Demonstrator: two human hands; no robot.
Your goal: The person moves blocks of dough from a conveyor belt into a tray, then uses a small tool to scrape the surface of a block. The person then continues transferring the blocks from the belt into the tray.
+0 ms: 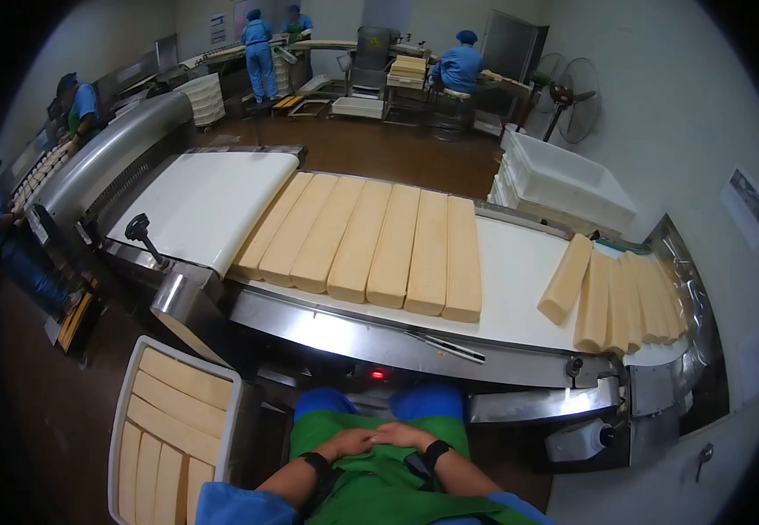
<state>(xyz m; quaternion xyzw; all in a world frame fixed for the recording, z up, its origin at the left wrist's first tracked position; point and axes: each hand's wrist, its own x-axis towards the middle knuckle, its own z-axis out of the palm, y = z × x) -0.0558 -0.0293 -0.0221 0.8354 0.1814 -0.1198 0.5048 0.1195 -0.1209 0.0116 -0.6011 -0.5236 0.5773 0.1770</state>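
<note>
My left hand (349,444) and my right hand (400,436) rest together on the green apron (370,486) over my lap. Their fingers are closed and meet in the middle, and I see nothing held in them. Beyond them runs a conveyor with a white belt (519,271). Several long pale-yellow loaf-shaped blocks (384,241) lie side by side across its middle, apart from my hands. More such blocks (611,302) fan out at the belt's right end, one of them askew.
A pale crate (232,411) holding more long blocks stands at my left. The metal rail (327,337) edges the conveyor, and a black knob (138,229) rises at its left. White trays (563,179) are stacked behind. Co-workers (458,66) are in the background.
</note>
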